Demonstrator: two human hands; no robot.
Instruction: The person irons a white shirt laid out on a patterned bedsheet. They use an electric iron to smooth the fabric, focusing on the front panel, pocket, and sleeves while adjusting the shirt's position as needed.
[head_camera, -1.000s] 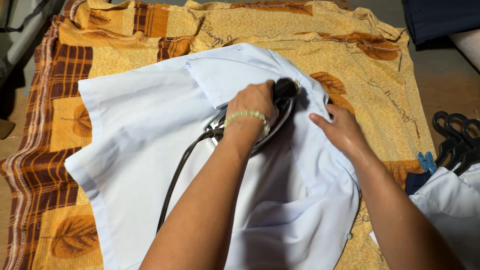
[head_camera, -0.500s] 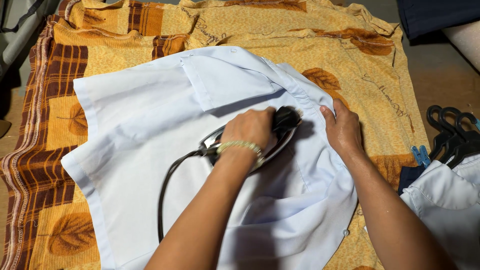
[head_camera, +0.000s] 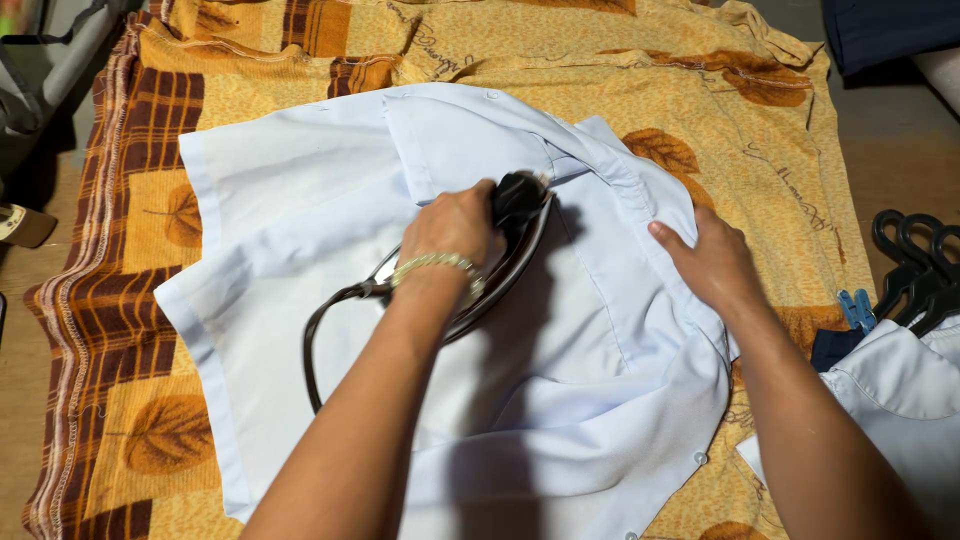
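A pale blue shirt (head_camera: 300, 190) lies spread over an orange and brown leaf-patterned cloth (head_camera: 700, 90). My left hand (head_camera: 455, 225), with a beaded bracelet on the wrist, grips the black handle of an electric iron (head_camera: 510, 225) that rests flat on the middle of the shirt. The iron's black cord (head_camera: 315, 340) loops back to the left of my forearm. My right hand (head_camera: 712, 262) lies flat on the shirt's right edge, pressing the fabric down beside the iron.
Black hangers (head_camera: 915, 265) and blue clothes pegs (head_camera: 855, 310) lie at the right edge. Another pale shirt (head_camera: 900, 400) sits at the lower right. Dark blue fabric (head_camera: 890, 30) is at the top right corner. Bare floor (head_camera: 20, 400) shows at the left.
The iron and my left hand have slid leftward over the shirt. My right hand has shifted a little along the shirt's right edge and stays flat on it.
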